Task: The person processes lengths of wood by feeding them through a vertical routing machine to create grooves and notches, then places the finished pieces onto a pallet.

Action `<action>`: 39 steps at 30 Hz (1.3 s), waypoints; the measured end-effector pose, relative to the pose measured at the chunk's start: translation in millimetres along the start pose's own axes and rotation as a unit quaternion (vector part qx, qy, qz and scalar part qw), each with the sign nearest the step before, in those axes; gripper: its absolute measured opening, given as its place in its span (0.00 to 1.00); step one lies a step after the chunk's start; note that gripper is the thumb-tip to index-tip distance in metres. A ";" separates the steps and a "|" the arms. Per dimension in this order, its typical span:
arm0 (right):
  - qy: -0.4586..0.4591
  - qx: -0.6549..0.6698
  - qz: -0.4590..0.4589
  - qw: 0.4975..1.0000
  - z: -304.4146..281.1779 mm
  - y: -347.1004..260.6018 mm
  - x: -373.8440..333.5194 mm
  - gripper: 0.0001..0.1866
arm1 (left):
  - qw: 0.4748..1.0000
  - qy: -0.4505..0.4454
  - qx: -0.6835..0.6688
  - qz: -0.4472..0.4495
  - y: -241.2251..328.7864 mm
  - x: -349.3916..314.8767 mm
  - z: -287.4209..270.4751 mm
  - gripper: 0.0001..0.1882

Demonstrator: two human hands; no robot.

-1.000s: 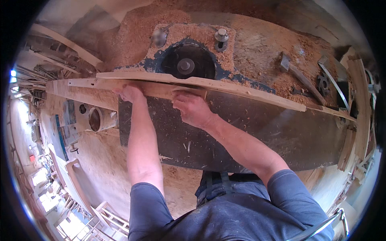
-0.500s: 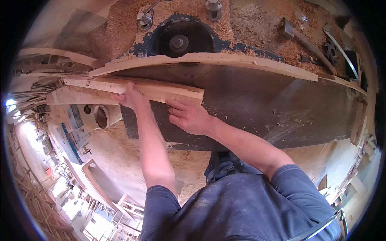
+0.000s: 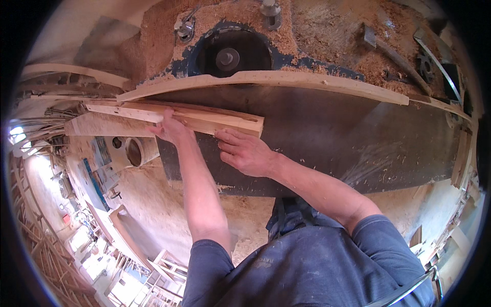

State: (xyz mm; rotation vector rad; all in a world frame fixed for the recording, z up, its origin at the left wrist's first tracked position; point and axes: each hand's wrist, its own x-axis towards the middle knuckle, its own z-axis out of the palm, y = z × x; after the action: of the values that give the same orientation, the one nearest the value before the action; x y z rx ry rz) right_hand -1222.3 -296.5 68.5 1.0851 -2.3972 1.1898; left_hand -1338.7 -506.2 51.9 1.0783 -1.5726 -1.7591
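where the view begins, at its lower edge, a dark blue shirt [image 3: 312, 266] fills the foreground and both bare forearms reach up from its short sleeves. below and to the left lies a sawdust-strewn floor [image 3: 153, 204] with pale wooden frames [image 3: 163, 266] stacked on it. the right hand [image 3: 248, 152] lies palm down on the dark machine table [image 3: 348, 138], fingers spread and flat, their tips touching the near edge of a pale wooden strip [image 3: 204, 118]; it grasps nothing, only presses. the left hand [image 3: 171, 129] is just beside it to the left, laid over the same strip with the fingers curled across its top and the thumb side toward the near edge, so it holds the strip down rather than closing fully around it. the strip lies flat at the left end of the table, slanting slightly, its left part overhanging the table edge and its right end cut square close to the right hand's fingertips. a broader pale board [image 3: 102, 125] lies under its left part. beyond the strip a long curved wooden fence [image 3: 286, 79] runs across the table, touching nothing the hands hold. behind the fence sits a round blue-rimmed opening with a metal spindle [image 3: 227, 55], and thick sawdust [image 3: 327, 30] heaps around it.
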 end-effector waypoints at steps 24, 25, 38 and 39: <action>-0.023 0.021 0.048 0.998 -47.5 71.0 6.7 0.15 | 0.999 -0.028 0.019 -0.009 -4.2 -39.3 52.1 0.34; -0.021 0.030 0.044 0.998 -47.8 73.6 9.2 0.15 | 1.000 -0.019 0.008 -0.011 -5.8 -35.5 54.0 0.34; -0.005 0.053 0.045 0.998 -50.2 83.8 30.2 0.13 | 0.999 -0.002 0.008 0.039 5.9 -33.4 77.0 0.23; 0.001 0.052 0.039 0.998 -48.5 82.2 30.4 0.13 | 0.999 0.001 0.014 0.050 3.3 -29.7 72.7 0.23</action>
State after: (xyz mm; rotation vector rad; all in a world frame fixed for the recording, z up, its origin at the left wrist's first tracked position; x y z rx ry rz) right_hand -1306.9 -242.9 67.2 1.0287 -2.4201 1.3544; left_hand -1384.2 -442.7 61.2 0.9968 -1.6267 -1.6738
